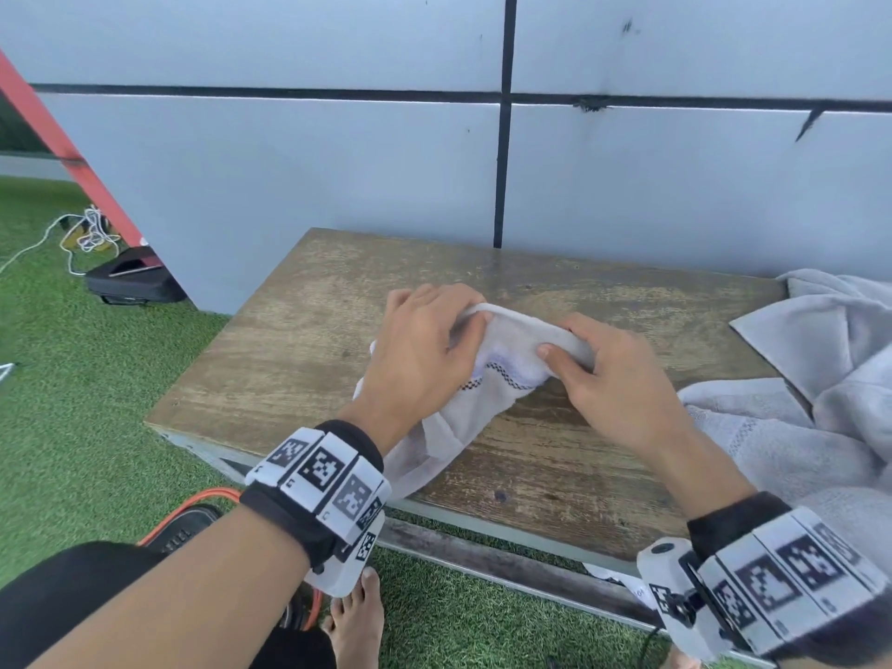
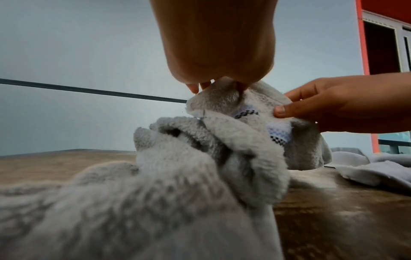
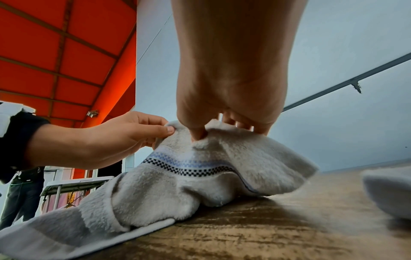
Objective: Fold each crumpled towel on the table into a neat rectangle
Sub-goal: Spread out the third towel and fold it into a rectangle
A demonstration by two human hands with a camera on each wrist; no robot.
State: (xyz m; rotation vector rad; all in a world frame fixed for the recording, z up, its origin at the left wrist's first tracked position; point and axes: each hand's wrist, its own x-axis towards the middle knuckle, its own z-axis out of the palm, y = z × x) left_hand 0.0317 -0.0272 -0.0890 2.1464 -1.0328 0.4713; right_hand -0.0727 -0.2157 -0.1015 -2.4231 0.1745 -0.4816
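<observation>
Both the left hand (image 1: 425,352) and the right hand (image 1: 613,379) pinch the top hem of the small white towel (image 1: 502,364), lifting it between them (probably to find its corners), while its tail trails toward the left wrist.

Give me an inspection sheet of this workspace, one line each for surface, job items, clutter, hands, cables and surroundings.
Surface: worn wooden table, standing against a grey panelled wall.
Job's things: small towel with a checkered band, lifted by its top edge, the lower end trailing over the near table edge; unfolded grey towels heaped at the table's right end.
Clutter: nothing seen on the table.
Hands: left hand and right hand each pinch the small towel's top edge.
Cables: white cord coiled on the grass; orange cable beside the person's leg.
Surroundings: artificial grass, black case, red beam.
</observation>
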